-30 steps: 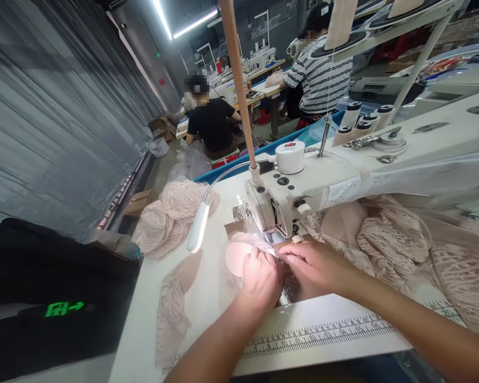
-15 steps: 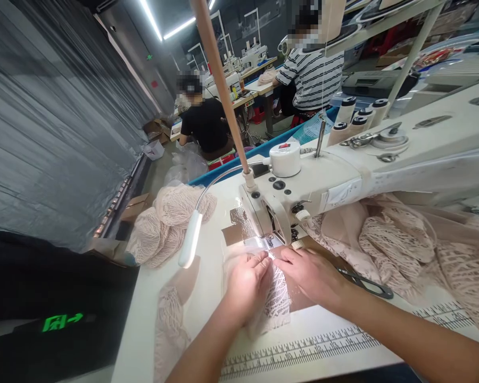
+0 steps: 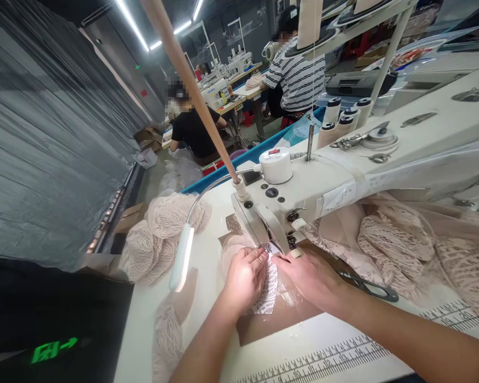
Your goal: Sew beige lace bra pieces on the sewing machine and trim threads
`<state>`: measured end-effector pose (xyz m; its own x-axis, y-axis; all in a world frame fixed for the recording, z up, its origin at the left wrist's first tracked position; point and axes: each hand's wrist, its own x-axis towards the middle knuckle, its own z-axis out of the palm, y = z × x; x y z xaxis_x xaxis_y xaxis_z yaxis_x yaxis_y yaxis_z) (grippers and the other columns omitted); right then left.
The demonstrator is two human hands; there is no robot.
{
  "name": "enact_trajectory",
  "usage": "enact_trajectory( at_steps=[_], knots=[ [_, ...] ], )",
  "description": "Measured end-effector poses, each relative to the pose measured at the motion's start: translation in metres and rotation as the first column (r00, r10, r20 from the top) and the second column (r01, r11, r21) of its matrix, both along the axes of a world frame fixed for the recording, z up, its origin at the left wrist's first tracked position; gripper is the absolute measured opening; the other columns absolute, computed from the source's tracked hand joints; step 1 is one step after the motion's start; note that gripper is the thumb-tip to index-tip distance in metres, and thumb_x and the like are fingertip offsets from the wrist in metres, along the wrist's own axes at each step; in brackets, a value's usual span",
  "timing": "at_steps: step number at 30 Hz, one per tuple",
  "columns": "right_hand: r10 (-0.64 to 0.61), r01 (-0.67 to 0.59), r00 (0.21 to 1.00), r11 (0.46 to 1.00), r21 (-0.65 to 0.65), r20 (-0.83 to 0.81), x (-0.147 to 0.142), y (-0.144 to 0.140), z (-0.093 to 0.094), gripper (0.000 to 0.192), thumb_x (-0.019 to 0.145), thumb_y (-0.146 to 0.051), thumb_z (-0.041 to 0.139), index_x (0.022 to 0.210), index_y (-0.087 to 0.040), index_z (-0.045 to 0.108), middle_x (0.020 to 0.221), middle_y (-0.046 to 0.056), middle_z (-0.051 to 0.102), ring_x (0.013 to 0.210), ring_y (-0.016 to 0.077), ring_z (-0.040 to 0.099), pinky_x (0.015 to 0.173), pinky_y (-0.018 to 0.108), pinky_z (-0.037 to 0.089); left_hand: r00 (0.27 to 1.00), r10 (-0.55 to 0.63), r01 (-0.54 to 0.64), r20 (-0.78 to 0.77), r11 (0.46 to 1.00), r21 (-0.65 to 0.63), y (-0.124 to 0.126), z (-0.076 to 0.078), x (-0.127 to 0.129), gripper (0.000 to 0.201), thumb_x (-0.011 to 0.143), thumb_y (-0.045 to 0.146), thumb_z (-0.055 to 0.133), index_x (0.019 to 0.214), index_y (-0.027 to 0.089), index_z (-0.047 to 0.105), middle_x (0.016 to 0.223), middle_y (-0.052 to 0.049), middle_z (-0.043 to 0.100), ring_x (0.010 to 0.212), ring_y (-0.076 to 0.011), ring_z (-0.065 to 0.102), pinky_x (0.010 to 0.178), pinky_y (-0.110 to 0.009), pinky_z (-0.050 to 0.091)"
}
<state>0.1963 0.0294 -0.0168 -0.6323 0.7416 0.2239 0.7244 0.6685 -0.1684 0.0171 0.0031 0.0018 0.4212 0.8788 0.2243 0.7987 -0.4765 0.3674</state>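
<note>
Under the needle of the white sewing machine (image 3: 259,213) lies a pale pink lace piece (image 3: 269,292), its far end close to the presser foot (image 3: 268,248). My left hand (image 3: 245,276) is closed on the lace's left side, fingers pressed together beside the foot. From the right, my right hand (image 3: 309,276) pinches the lace's edge with thumb and fingertips; exactly what lies between those fingertips is partly hidden. Some sheer fabric (image 3: 228,252) extends beyond my left hand, left of the needle.
Lace bundles (image 3: 165,229) sit at the table's left edge, near a lamp (image 3: 181,255) on a bent neck. More lace (image 3: 399,234) is heaped under the machine arm, beside black-handled scissors (image 3: 369,287). A printed ruler (image 3: 323,361) runs along the front. Two people sit at machines beyond.
The lace has moved forward under the machine, so less of it trails toward me. Both hands stay close to the presser foot. The camera view has shifted slightly.
</note>
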Motion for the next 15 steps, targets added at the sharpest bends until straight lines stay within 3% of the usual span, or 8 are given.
enact_trajectory(
  at_steps=[3,6,8,12,13,15],
  knots=[
    [0.036,-0.039,0.998,0.998,-0.057,-0.056,0.005,0.001,0.004,0.041,0.075,-0.001,0.045,0.103,-0.022,0.066,0.081,0.006,0.065,0.067,0.0184,0.055,0.056,0.028,0.034,0.998,-0.036,0.038,0.053,0.998,-0.045,-0.009,0.008,-0.001,0.031,0.087,0.010,0.043,0.109,0.016,0.064,0.111,-0.014,0.065,0.103,-0.0259,0.056,0.093,-0.045,0.046],
    [0.015,-0.028,0.994,0.992,-0.124,-0.107,0.010,0.003,0.007,0.040,0.080,-0.003,0.040,0.102,-0.024,0.066,0.078,0.004,0.065,0.065,0.0168,0.056,0.056,0.026,0.035,0.979,-0.102,0.135,0.178,0.974,-0.184,-0.032,0.022,-0.004,0.026,0.079,0.006,0.048,0.092,0.018,0.066,0.111,-0.011,0.064,0.111,-0.0244,0.055,0.098,-0.041,0.044],
    [-0.016,-0.004,0.991,0.988,-0.152,-0.131,0.012,0.003,0.007,0.036,0.084,-0.006,0.039,0.098,-0.023,0.067,0.074,0.003,0.064,0.063,0.0158,0.056,0.055,0.026,0.034,0.953,-0.143,0.230,0.268,0.915,-0.330,-0.050,0.034,-0.009,0.020,0.078,0.008,0.051,0.087,0.018,0.067,0.102,-0.009,0.067,0.103,-0.0222,0.059,0.094,-0.036,0.047],
    [-0.026,-0.005,0.986,0.983,-0.186,-0.164,0.013,0.002,0.008,0.036,0.086,-0.008,0.038,0.099,-0.024,0.068,0.073,0.002,0.065,0.063,0.0155,0.057,0.056,0.026,0.036,0.902,-0.191,0.401,0.386,0.700,-0.591,-0.076,0.055,-0.018,0.023,0.081,0.026,0.061,0.103,0.021,0.067,0.097,-0.007,0.070,0.089,-0.0198,0.066,0.080,-0.029,0.052],
    [-0.021,-0.012,0.985,0.982,-0.190,-0.169,0.014,0.002,0.008,0.036,0.086,-0.008,0.037,0.099,-0.024,0.067,0.074,0.002,0.065,0.064,0.0156,0.058,0.056,0.026,0.037,0.898,-0.193,0.414,0.396,0.677,-0.608,-0.079,0.060,-0.018,0.025,0.082,0.028,0.061,0.105,0.021,0.067,0.097,-0.007,0.071,0.088,-0.0196,0.066,0.079,-0.028,0.052],
    [-0.005,-0.030,0.983,0.981,-0.189,-0.184,0.014,0.002,0.007,0.037,0.086,-0.007,0.037,0.099,-0.024,0.067,0.080,0.002,0.067,0.068,0.0159,0.059,0.058,0.026,0.038,0.903,-0.185,0.395,0.389,0.716,-0.576,-0.076,0.068,-0.016,0.024,0.085,0.026,0.057,0.105,0.020,0.068,0.095,-0.008,0.071,0.086,-0.0188,0.066,0.078,-0.027,0.052]
  ],
)
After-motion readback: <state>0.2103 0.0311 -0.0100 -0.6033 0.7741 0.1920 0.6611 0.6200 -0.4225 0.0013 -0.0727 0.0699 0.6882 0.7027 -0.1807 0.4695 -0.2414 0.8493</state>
